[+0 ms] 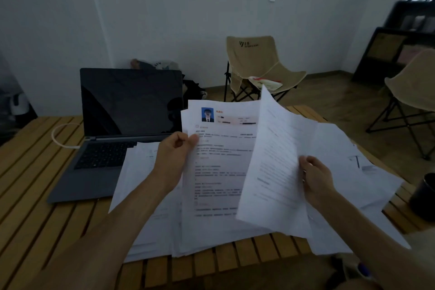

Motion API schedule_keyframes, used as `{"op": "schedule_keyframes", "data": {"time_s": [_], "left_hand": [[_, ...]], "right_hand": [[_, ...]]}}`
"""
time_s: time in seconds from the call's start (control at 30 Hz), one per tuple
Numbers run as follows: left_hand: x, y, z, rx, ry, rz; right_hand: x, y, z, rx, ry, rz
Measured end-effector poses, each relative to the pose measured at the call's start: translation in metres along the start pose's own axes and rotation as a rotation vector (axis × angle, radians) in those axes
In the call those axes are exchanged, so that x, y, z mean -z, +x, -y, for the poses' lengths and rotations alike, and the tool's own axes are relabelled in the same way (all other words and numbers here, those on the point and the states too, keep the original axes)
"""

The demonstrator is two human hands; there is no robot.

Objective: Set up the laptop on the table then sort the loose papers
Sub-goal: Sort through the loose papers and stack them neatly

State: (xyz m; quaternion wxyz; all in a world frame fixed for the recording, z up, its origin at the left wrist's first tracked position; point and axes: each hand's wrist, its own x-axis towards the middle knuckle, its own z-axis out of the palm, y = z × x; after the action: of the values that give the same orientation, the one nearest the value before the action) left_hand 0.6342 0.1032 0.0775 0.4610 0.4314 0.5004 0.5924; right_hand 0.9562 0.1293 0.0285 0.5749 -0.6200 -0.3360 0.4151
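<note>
An open grey laptop (122, 125) with a dark screen stands on the left of the slatted wooden table (35, 207). My left hand (173, 158) pinches the left edge of a stack of printed sheets (219, 172); the top sheet carries a small portrait photo. My right hand (316, 179) grips a single white sheet (273, 160) by its right edge, lifted and curled away from the stack. More loose papers (353, 172) lie spread on the table under and to the right of my hands, and some overlap the laptop's front corner.
A white cable (56, 134) loops left of the laptop. A dark cup (423, 195) stands at the table's right edge. Two beige folding chairs (259, 66) (412, 92) stand behind the table. A dark shelf (400, 49) is at the far right.
</note>
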Motion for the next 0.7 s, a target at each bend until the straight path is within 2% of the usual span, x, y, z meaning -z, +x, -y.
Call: {"op": "schedule_keyframes", "data": {"time_s": [0.13, 0.3, 0.43, 0.53, 0.63, 0.7], "left_hand": [[0.001, 0.004, 0.002, -0.029, 0.047, -0.026], [0.004, 0.011, 0.011, -0.013, 0.059, -0.109], [0.008, 0.019, 0.027, 0.033, 0.168, -0.147], [0.007, 0.017, 0.036, 0.102, 0.401, -0.048], [0.007, 0.014, 0.037, 0.016, 0.508, -0.077], [0.012, 0.016, 0.037, -0.011, 0.555, -0.098]], "right_hand": [[-0.022, -0.005, 0.006, 0.108, -0.166, 0.015], [-0.063, -0.011, 0.002, -0.001, -0.259, 0.193], [-0.09, -0.016, 0.0, 0.042, -0.389, 0.223], [-0.095, -0.018, -0.008, 0.061, -0.511, 0.272], [-0.09, -0.019, -0.011, 0.139, -0.59, 0.306], [-0.08, -0.016, -0.008, 0.208, -0.69, 0.268]]}}
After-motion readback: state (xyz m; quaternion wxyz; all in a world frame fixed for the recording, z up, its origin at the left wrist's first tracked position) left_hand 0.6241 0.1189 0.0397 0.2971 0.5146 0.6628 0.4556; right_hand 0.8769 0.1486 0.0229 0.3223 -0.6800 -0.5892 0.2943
